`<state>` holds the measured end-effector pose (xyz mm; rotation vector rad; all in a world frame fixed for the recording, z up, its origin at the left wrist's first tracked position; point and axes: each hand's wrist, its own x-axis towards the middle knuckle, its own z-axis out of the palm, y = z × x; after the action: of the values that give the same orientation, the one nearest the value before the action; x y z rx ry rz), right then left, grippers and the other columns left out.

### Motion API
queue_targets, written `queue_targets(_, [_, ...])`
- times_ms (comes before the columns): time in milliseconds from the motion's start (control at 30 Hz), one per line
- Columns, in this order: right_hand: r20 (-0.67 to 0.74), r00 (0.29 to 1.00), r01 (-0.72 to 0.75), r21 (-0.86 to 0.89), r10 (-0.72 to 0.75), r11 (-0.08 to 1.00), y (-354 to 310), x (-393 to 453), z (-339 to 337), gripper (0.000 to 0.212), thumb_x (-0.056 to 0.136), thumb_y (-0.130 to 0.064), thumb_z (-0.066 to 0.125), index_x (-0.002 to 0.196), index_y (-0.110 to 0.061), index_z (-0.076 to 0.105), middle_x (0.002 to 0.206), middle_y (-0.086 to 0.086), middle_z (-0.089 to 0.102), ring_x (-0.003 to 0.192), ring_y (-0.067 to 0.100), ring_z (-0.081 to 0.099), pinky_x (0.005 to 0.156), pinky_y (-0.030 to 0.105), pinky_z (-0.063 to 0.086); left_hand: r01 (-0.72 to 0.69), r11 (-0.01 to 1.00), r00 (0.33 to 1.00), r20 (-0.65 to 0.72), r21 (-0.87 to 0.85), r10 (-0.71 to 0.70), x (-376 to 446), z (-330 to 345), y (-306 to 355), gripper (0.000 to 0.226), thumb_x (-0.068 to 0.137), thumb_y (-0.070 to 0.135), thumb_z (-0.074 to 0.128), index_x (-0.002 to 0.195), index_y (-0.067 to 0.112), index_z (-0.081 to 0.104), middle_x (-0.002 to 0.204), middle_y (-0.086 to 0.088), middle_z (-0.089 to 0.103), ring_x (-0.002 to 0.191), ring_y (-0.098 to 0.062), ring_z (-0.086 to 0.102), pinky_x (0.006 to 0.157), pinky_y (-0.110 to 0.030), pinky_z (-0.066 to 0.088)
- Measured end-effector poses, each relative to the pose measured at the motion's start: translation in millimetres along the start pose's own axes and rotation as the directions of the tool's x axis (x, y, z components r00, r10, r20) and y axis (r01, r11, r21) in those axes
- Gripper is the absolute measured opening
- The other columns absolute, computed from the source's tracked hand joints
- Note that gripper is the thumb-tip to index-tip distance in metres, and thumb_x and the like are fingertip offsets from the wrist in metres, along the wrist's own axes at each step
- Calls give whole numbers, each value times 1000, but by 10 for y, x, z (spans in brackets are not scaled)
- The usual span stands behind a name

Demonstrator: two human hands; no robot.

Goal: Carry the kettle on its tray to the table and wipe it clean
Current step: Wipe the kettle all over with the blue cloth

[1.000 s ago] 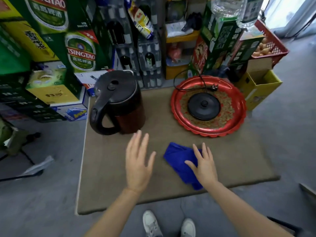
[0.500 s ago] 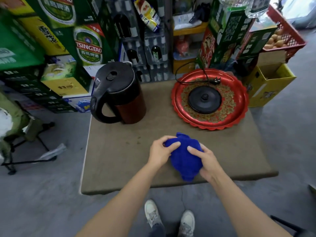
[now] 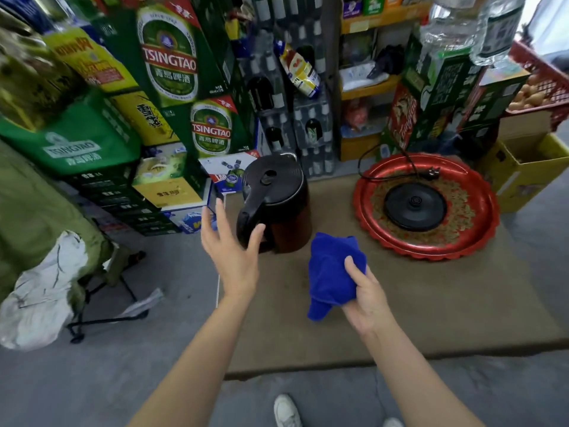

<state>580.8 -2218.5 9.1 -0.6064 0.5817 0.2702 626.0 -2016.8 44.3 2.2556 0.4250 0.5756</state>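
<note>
A dark kettle (image 3: 281, 192) with a black lid and handle stands upright on the brown table (image 3: 400, 303), at its back left. My left hand (image 3: 229, 251) is open with fingers spread, just left of the kettle's handle, the thumb close to it. My right hand (image 3: 366, 295) grips a bunched blue cloth (image 3: 332, 269), lifted above the table in front of the kettle. The red round tray (image 3: 366, 217) lies at the table's back right with the black kettle base (image 3: 414, 204) and its cord on it.
Stacked beer cartons (image 3: 172, 72) and crates of bottles (image 3: 295, 124) stand close behind the table. A yellow box (image 3: 523, 167) sits to the right. A folding stool with a white bag (image 3: 43, 291) stands on the grey floor at left. My shoes show below.
Both hands gathered the blue cloth off the table. Now the right hand alone holds it raised, and the left hand has let go and moved up-left beside the kettle's handle.
</note>
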Motion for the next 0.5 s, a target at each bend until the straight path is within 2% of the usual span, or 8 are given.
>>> queue_targets(67, [-63, 991, 120, -2, -120, 993, 167, 80, 244, 29, 98, -16, 55, 127, -21, 60, 123, 8, 69, 115, 28, 64, 96, 46, 51, 10, 1000, 986, 168, -21, -7, 184, 37, -153, 87, 90, 44, 68, 158, 30, 15, 167, -3, 11, 154, -20, 11, 120, -32, 16])
queue_targets(133, [-112, 961, 251, -37, -253, 967, 342, 199, 478, 30, 99, -16, 55, 128, -23, 59, 128, 5, 67, 119, 26, 62, 104, 46, 47, 5, 996, 960, 278, -86, 19, 293, 110, -280, 85, 91, 43, 66, 158, 33, 16, 166, 6, 18, 153, -12, 16, 124, -38, 20])
queue_targets(233, [-153, 890, 410, -145, -430, 900, 552, 428, 802, 44, 99, -22, 57, 142, -23, 50, 141, 0, 58, 128, 18, 56, 113, 46, 40, 24, 984, 941, 336, -178, 38, 327, 209, -418, 80, 91, 33, 69, 155, 43, 22, 162, 12, 30, 149, -10, 29, 118, -45, 34])
queue_targets(300, [-131, 844, 472, -279, -520, 837, 608, 598, 1002, 51, 100, -30, 55, 149, -29, 40, 155, -6, 41, 140, 11, 40, 118, 39, 32, 18, 973, 941, 333, -228, 61, 349, 259, -447, 78, 91, 29, 70, 151, 48, 26, 161, 12, 32, 147, -11, 33, 117, -46, 36])
queue_targets(367, [9, 796, 537, -474, -605, 698, 603, 765, 1180, 54, 102, -35, 47, 153, -35, 27, 162, -15, 13, 147, 0, 13, 119, 24, 16, -12, 960, 941, 321, -279, 105, 386, 299, -401, 73, 93, 26, 68, 150, 48, 29, 159, 12, 36, 145, -9, 36, 116, -44, 38])
queue_targets(400, [103, 764, 569, -573, -637, 590, 613, 852, 1226, 53, 104, -37, 41, 153, -38, 21, 162, -16, 5, 146, -2, 3, 117, 20, 9, -17, 955, 941, 317, -297, 115, 408, 312, -345, 71, 94, 26, 67, 150, 47, 30, 158, 12, 39, 144, -8, 39, 115, -41, 39])
queue_targets(467, [242, 678, 606, -718, -694, 342, 708, 1038, 1187, 48, 104, -47, 29, 149, -46, 13, 163, -11, -3, 147, 1, -8, 117, 19, 1, -4, 951, 949, 299, -309, 101, 497, 343, -190, 66, 94, 26, 67, 150, 43, 34, 153, 9, 47, 139, -7, 45, 114, -36, 40])
queue_targets(500, [284, 653, 605, -754, -702, 257, 797, 1125, 1111, 48, 101, -54, 23, 148, -50, 11, 163, -11, -6, 148, 4, -11, 118, 21, -1, 1, 951, 954, 284, -308, 91, 558, 356, -107, 64, 95, 27, 66, 149, 41, 36, 150, 7, 51, 137, -8, 47, 113, -34, 41])
